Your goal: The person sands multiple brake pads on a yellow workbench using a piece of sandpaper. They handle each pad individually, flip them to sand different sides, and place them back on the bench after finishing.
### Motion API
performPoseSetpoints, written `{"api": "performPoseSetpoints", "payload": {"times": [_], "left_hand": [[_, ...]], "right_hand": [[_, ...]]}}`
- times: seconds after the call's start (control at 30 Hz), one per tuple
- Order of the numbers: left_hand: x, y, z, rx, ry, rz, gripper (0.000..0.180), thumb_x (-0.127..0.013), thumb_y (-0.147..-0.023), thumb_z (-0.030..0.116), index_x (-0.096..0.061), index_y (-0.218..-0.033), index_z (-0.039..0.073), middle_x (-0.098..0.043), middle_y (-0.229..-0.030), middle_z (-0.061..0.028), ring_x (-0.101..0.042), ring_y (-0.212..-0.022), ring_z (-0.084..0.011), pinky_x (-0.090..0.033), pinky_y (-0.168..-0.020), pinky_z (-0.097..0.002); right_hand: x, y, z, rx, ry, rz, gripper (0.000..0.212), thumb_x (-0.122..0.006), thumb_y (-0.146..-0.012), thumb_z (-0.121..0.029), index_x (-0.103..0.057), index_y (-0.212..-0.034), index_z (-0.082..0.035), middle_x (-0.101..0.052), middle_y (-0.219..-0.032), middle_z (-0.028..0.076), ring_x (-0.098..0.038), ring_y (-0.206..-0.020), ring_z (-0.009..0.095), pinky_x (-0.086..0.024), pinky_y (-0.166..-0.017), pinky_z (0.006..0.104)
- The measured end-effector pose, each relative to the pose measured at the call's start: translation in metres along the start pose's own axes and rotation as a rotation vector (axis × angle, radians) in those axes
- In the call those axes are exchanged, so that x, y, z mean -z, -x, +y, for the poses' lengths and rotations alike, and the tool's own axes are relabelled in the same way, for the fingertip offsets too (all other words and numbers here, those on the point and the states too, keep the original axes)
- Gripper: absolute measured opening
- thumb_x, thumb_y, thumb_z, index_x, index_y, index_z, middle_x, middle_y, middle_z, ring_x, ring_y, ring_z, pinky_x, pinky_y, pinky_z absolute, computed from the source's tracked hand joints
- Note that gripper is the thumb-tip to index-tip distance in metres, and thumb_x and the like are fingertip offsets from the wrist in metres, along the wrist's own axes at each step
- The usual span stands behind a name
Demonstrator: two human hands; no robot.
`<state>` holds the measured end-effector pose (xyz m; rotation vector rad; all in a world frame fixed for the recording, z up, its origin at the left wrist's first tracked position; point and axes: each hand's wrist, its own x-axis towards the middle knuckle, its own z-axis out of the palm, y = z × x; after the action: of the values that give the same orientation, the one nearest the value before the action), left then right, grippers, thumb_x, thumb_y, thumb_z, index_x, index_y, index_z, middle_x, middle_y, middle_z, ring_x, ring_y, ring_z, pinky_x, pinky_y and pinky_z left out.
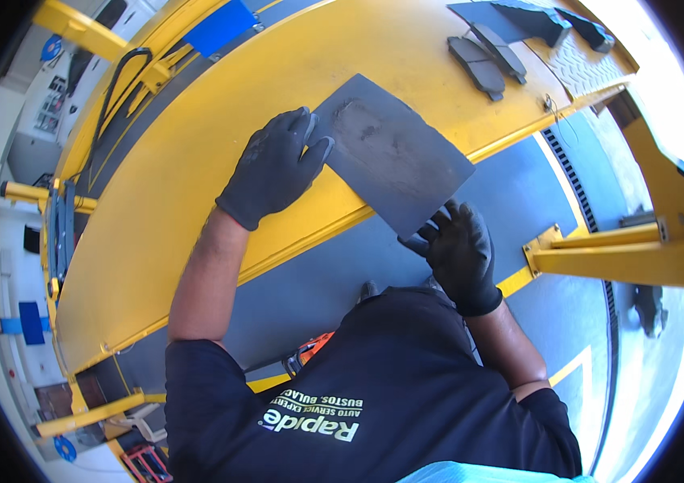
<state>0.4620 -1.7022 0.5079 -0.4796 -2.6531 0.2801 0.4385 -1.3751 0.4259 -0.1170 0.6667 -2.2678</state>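
A dark grey sheet of sandpaper (394,153) with a dusty, scuffed patch hangs over the edge of the yellow platform (197,185), held between my hands. My left hand (277,161), in a black glove, pinches its left corner between thumb and fingers. At the near right corner, the fingers of my right hand (461,245), gloved too, close on the sheet's edge. Two dark brake pads (487,63) lie beyond the sheet on the platform.
Farther right, more dark brake pads (547,26) sit by a blue-grey sheet (487,20) and a tread-plate ramp (583,68). A yellow lift arm (607,256) juts in at the right. Below the platform, an orange and black object (309,352) stands on the grey floor.
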Motion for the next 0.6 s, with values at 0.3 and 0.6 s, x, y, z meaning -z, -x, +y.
{"api": "performPoseSetpoints", "payload": {"times": [0.3, 0.6], "left_hand": [[0.02, -0.009, 0.073, 0.261, 0.408, 0.01, 0.053, -0.063, -0.103, 0.035, -0.063, -0.133, -0.009, -0.067, -0.13, -0.0287, -0.062, -0.125, -0.0431, -0.049, -0.108, -0.0513], [0.005, -0.082, 0.235, 0.359, 1.197, 0.018, 0.069, -0.069, -0.104, 0.021, -0.036, -0.159, -0.004, -0.054, -0.149, -0.0262, -0.058, -0.132, -0.037, -0.049, -0.11, -0.0461]], "right_hand": [[0.022, 0.039, 0.022, 0.412, 0.492, 0.281, 0.048, -0.057, -0.107, -0.014, -0.044, -0.152, -0.006, -0.061, -0.13, 0.009, -0.068, -0.108, 0.02, -0.061, -0.096, 0.0423], [0.109, 0.192, -0.013, 0.627, 0.173, 0.469, 0.056, -0.058, -0.107, -0.008, -0.04, -0.16, -0.006, -0.064, -0.121, 0.006, -0.066, -0.095, 0.013, -0.065, -0.085, 0.037]]}}
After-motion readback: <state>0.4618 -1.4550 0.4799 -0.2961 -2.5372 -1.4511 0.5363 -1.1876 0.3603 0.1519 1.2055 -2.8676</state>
